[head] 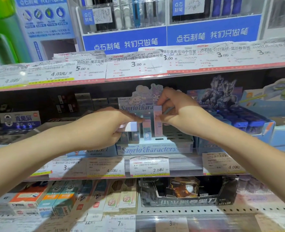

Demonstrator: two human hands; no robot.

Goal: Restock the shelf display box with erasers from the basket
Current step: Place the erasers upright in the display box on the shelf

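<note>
Pink-and-lilac eraser [158,121] is upright over the display box [155,144], pinched near its top by the right hand [176,111]. Left of it, just above the box's left slots, the left hand [105,128] grips another lilac eraser [130,126] lying sideways. These look light and stiff in their sleeves, so I'd hold the long sides. Behind the box stands its cartoon header card [146,96]. Basket isn't visible.
</note>
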